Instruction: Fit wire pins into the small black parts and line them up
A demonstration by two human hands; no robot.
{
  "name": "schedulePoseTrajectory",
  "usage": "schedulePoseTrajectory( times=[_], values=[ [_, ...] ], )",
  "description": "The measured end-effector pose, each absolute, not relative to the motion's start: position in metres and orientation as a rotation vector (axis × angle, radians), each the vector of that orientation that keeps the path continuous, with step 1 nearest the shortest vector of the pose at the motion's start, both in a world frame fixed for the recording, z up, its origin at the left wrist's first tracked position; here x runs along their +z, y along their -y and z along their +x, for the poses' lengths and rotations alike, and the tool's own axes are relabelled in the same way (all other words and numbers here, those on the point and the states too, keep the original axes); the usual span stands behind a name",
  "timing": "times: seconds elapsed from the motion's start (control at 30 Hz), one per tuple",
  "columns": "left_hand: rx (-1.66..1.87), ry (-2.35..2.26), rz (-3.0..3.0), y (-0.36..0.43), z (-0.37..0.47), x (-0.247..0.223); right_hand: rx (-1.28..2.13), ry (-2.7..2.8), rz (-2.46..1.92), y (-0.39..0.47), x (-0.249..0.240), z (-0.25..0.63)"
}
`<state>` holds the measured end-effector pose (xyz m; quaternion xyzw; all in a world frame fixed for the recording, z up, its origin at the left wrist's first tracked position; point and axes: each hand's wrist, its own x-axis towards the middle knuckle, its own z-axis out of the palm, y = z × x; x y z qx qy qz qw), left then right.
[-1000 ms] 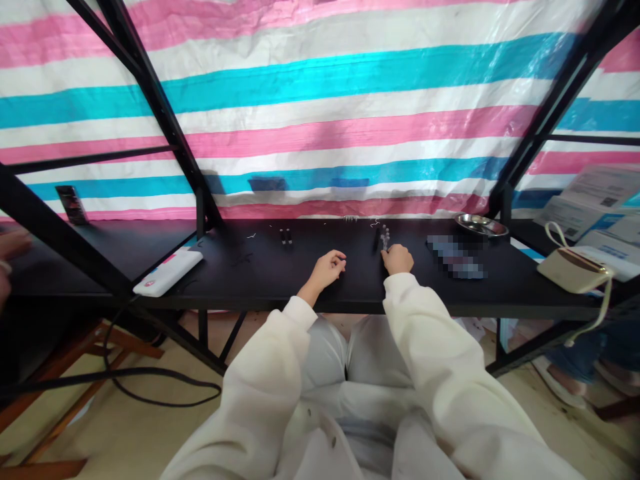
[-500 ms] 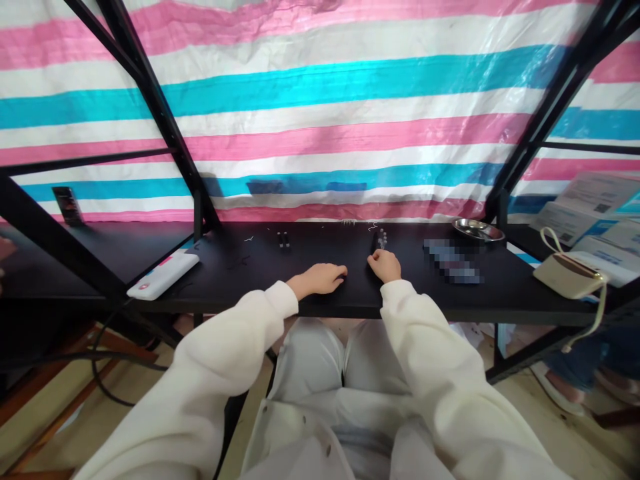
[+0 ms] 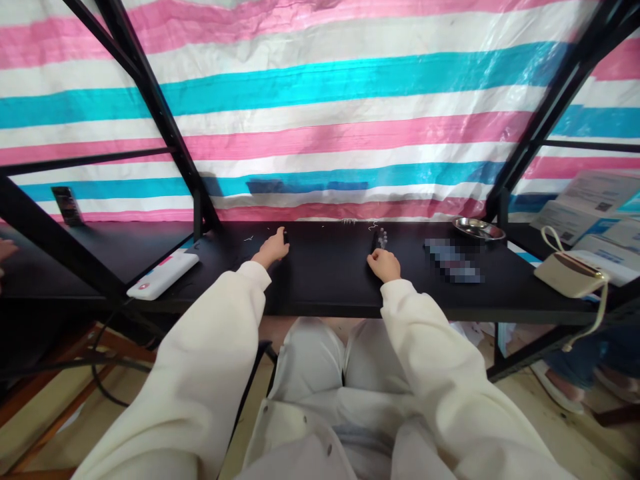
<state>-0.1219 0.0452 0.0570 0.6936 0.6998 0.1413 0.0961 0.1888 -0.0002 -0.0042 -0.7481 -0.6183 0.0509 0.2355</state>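
My left hand [image 3: 276, 248] reaches toward the back of the black desk, its fingers closed at the spot of two small black pieces with pale ends. One small black piece [image 3: 286, 237] shows beside the fingertips; the hand covers the other. My right hand [image 3: 385, 265] rests on the desk with its fingers curled in, and what they hold, if anything, is hidden. Just beyond it are a dark narrow piece [image 3: 375, 239] and a cluster of several small silvery bits [image 3: 383, 237].
To the right lie a blurred-out flat object [image 3: 453, 261], a shiny metal dish [image 3: 479, 229] and a beige pouch [image 3: 570, 275]. A white power bank [image 3: 164, 275] lies left. Black frame posts flank the desk [image 3: 325, 293]; a striped sheet hangs behind. Another person's hand shows at far left.
My left hand has moved left and away from me, from the middle of the desk to the small black pieces. My right hand has stayed in place.
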Motion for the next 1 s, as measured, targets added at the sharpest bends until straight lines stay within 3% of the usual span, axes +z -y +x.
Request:
schedulePoseTrajectory(
  times=[0.43, 0.6, 0.73, 0.83, 1.0],
  values=[
    [0.373, -2.173, 2.033, -0.054, -0.112, 0.041, 0.141, 1.702, -2.042, 0.0, -0.004, 0.188],
    [0.633, -2.244, 2.168, -0.051, -0.11, 0.037, 0.151, 1.695, -2.04, 0.0, -0.003, 0.188],
    [0.925, -2.037, 2.02, -0.048, -0.099, 0.03, 0.177, 1.665, -1.994, 0.0, -0.005, 0.189],
    [1.177, -1.683, 1.753, -0.038, -0.079, 0.025, 0.333, 1.673, -1.789, -0.002, -0.008, 0.187],
    [1.378, -1.235, 1.424, -0.005, -0.036, 0.013, 0.894, 1.591, -1.166, -0.003, -0.008, 0.179]
  ],
)
